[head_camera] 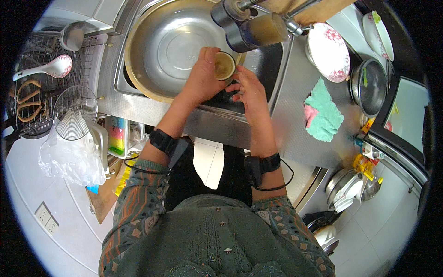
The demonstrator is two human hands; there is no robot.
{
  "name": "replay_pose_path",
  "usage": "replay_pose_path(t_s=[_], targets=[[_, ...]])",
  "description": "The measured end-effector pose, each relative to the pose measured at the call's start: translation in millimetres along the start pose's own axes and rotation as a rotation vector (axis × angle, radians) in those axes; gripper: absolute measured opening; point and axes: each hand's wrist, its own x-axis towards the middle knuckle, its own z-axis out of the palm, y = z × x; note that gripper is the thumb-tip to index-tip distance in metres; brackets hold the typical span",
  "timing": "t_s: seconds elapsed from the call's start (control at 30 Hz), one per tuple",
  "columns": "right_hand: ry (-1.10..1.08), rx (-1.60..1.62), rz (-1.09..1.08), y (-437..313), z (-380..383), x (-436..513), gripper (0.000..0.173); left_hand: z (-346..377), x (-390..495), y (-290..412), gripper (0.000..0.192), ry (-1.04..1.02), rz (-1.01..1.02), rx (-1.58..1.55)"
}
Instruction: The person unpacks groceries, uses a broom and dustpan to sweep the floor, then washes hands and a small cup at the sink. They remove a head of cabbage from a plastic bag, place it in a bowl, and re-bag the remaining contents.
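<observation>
My left hand (204,78) grips a small round cup (224,65) with a pale rim, its brownish inside facing up. Close against the cup's right side is my right hand (250,88), fingers apart and bent; whether a fingertip touches the rim I cannot tell. Both hands are over the front of a steel sink (282,79). A large metal basin (152,59) fills the sink's left part, just beyond my left hand. Above my right hand hangs a faucet fitting with a cloudy, brownish cylinder (266,29).
A green cloth (325,114) lies on the steel counter (290,131) at right, near a flowered bowl (328,52) and a metal bowl (370,88). Leftward, a wire rack (91,52) holds a ladle (72,36) and flowered spoon (57,67). A wire strainer (75,110) hangs over the left edge.
</observation>
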Motion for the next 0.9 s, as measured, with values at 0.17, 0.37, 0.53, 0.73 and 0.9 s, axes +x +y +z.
replay_pose_path(t_s=[0.17,0.37,0.53,0.73,0.9], targets=[[0.068,-0.297,-0.056,9,-15,-7,0.045,21,-18,23,0.085,-0.085,-0.032,-0.039],[0.168,-0.671,-0.163,26,-46,-3,0.026,44,-32,34,0.078,-0.183,-0.01,0.031],[0.264,-1.082,-0.234,18,-67,0,0.021,61,-35,40,0.067,-0.221,-0.001,-0.07],[0.171,-1.126,-0.377,1,-74,-4,0.024,62,-31,43,0.066,-0.404,0.001,-0.245],[0.286,-0.863,-0.132,-2,-66,-16,0.026,64,-34,37,0.085,-0.344,-0.095,-0.518]])
